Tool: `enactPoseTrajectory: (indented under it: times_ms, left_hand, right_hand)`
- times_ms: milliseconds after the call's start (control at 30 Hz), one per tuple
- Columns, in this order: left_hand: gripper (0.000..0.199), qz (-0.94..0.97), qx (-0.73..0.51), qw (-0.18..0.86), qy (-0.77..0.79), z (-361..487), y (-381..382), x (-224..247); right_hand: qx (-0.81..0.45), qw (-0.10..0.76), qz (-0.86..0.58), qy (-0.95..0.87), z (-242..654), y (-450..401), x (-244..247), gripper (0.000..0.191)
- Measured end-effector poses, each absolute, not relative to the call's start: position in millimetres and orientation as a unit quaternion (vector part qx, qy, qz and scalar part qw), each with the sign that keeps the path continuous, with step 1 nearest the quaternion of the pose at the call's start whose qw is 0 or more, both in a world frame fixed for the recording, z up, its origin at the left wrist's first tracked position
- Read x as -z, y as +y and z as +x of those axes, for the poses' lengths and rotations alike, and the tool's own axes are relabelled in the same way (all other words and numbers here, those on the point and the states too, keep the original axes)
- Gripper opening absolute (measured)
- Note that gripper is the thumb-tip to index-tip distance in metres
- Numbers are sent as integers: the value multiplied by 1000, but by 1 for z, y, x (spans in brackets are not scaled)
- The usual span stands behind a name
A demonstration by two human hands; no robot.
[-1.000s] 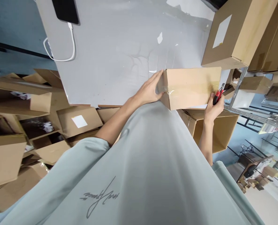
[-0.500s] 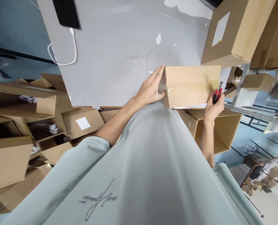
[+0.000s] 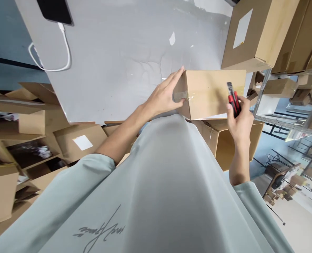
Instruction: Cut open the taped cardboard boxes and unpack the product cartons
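A cardboard box (image 3: 211, 91) with clear tape on it lies at the front edge of the grey table (image 3: 100, 70). My left hand (image 3: 165, 94) is spread against the box's left end, thumb low and fingers at the upper corner, gripping it there. Above the right part of the box, my right hand (image 3: 240, 117) is wrapped round a red and black box cutter (image 3: 234, 102), whose tip points up and away from me. A shadow falls on the box top beside the cutter.
A black phone (image 3: 56, 10) with a white cable (image 3: 68, 52) lies at the back left. A larger box (image 3: 246, 35) stands at the back right. Open boxes (image 3: 79, 140) crowd the lower left, and another open box (image 3: 229, 144) sits below the table's right edge.
My right hand has lifted the cutter off the box's right end and turned its tip further left. My left hand remains on the box. The view has shifted slightly.
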State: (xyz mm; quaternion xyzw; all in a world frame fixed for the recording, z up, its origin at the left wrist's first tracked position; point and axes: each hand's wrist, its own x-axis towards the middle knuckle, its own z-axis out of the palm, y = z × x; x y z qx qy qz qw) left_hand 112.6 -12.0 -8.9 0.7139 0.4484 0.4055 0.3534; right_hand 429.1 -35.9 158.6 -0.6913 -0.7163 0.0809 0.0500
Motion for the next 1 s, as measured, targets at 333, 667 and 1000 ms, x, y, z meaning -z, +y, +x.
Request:
enactPoseTrajectory:
  times_ms: [333, 667, 1000]
  left_hand:
    - [74, 787, -367, 275, 413, 114, -11, 4]
    - [92, 749, -397, 316, 425, 124, -13, 22]
    - [93, 735, -419, 323, 424, 136, -16, 30]
  right_hand:
    - [-203, 84, -626, -748, 367, -54, -116, 63]
    - [-88, -75, -630, -768, 339, -84, -164, 60]
    - [0, -238, -630, -739, 300, -88, -191, 62]
